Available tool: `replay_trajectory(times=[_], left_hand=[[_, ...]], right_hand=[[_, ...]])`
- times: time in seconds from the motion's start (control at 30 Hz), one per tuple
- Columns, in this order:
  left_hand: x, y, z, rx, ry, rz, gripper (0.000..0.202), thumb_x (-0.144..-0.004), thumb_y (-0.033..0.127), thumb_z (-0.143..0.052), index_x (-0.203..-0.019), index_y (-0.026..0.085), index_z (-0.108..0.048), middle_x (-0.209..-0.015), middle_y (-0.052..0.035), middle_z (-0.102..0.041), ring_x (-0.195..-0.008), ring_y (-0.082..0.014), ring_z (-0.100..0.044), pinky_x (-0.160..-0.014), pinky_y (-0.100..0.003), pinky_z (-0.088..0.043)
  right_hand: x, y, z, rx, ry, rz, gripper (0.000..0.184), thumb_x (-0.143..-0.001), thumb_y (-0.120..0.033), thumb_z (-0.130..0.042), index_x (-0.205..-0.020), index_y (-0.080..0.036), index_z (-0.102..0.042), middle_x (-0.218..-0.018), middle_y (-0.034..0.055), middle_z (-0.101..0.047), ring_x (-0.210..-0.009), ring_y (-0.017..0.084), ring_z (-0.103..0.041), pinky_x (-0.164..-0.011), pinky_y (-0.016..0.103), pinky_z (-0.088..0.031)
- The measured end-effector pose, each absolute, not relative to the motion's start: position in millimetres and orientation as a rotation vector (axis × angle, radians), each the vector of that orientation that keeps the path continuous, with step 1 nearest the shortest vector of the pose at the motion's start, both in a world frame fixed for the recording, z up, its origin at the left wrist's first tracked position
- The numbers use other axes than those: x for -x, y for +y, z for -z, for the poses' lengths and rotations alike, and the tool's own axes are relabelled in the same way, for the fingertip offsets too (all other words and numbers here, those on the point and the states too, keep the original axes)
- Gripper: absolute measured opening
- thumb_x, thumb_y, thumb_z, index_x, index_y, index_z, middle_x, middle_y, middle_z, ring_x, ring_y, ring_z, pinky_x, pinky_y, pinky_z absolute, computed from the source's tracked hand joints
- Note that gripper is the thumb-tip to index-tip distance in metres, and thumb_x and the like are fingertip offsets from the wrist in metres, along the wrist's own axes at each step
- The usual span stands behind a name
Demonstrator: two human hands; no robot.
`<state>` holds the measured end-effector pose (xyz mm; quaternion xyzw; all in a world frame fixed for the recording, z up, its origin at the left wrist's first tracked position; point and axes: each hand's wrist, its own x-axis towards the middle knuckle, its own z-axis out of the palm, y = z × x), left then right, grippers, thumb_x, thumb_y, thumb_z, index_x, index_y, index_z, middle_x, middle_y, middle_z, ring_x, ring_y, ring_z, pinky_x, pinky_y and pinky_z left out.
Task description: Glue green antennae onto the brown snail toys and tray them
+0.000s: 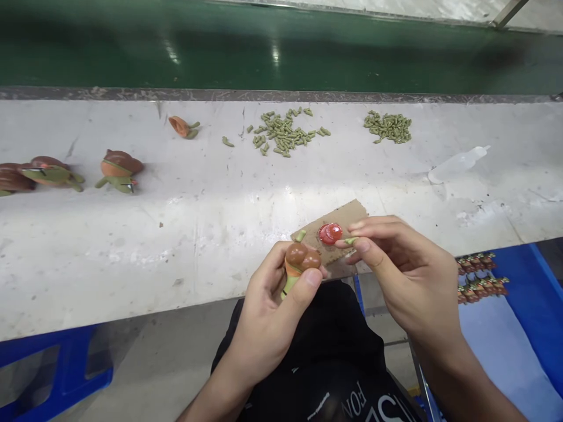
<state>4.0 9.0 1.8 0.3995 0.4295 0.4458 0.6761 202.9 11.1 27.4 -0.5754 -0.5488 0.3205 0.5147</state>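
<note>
While the left hand clenches a brown-and-orange toy figure with a green body, thumb pressed across its front, the right hand pinches a small green part between thumb and forefinger. Both hands hover above the person's black clothing, with the figure held just apart from the green part. At 12 o'clock, just past the fingers, a torn cardboard scrap lies at the edge of a scuffed white workbench, and a glossy red round piece sits on it. Down at 8 o'clock, a blue plastic stool stands on the grey floor. At 4 o'clock, a blue container holds two rows of small red-and-green figures. Farther out on the bench, at 10 o'clock, lie more brown-and-green figures, and nearer 11 o'clock a loose orange piece with green on it. Two heaps of small green parts sit around 12 and 1 o'clock, and a clear plastic bag lies at 2 o'clock. Beyond a metal strip runs a green conveyor belt
</note>
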Motion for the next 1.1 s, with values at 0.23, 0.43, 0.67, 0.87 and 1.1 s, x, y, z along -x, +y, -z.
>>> replay_trajectory(times=[0.23, 0.43, 0.67, 0.87, 1.1], left_hand=[[-7.3, 15.7, -11.7, -1.008, 0.949, -0.994, 0.011, -0.109, 0.034, -0.087, -0.102, 0.027, -0.083, -0.099, -0.0009, -0.078, -0.097, -0.0189, -0.076, -0.091, -0.029, -0.067], [-6.0, 14.5, -12.4, -0.993, 0.912, -0.978, 0.004, -0.11, 0.03, -0.087, -0.107, 0.029, -0.084, -0.104, -0.0001, -0.082, -0.103, -0.0198, -0.081, -0.098, -0.031, -0.07], [-6.1, 15.0, -9.0, -1.067, 0.947, -0.972, 0.004, -0.111, 0.032, -0.086, -0.112, 0.029, -0.083, -0.107, 0.0002, -0.083, -0.102, -0.0183, -0.08, -0.095, -0.027, -0.066], [-2.7, 10.6, -2.8, -1.183, 1.003, -0.94, 0.007, -0.109, 0.032, -0.087, -0.112, 0.03, -0.081, -0.104, 0.0011, -0.08, -0.092, -0.0166, -0.075, -0.084, -0.024, -0.062], [1.9, 9.8, 0.2, -1.345, 0.96, -0.995, 0.016, -0.107, 0.028, -0.089, -0.12, 0.033, -0.081, -0.102, 0.0029, -0.081, -0.088, -0.0158, -0.076, -0.084, -0.023, -0.062]], right_hand=[[-195.0, 7.1, -29.8, 1.261, -1.02, -1.18, 0.01, -0.106, -0.021, -0.09, -0.102, -0.029, -0.095, -0.113, 0.0041, -0.095, -0.105, 0.025, -0.094, -0.082, 0.029, -0.081], [-195.0, 6.3, -28.8, 1.26, -1.042, -1.184, 0.015, -0.105, -0.017, -0.089, -0.105, -0.031, -0.096, -0.108, 0.0007, -0.095, -0.097, 0.021, -0.094, -0.084, 0.026, -0.08], [-197.3, 5.4, -27.0, 1.318, -1.114, -1.144, 0.007, -0.105, -0.023, -0.09, -0.105, -0.029, -0.095, -0.11, 0.0036, -0.095, -0.091, 0.024, -0.093, -0.078, 0.033, -0.082], [-203.2, 5.4, -30.7, 1.385, -1.407, -0.983, 0.012, -0.106, -0.02, -0.084, -0.105, -0.03, -0.092, -0.108, 0.002, -0.094, -0.096, 0.025, -0.092, -0.079, 0.035, -0.078], [-204.0, -2.2, -31.4, 1.311, -1.541, -0.887, 0.015, -0.109, -0.016, -0.083, -0.11, -0.031, -0.086, -0.112, -0.0024, -0.092, -0.105, 0.019, -0.089, -0.098, 0.032, -0.075]])
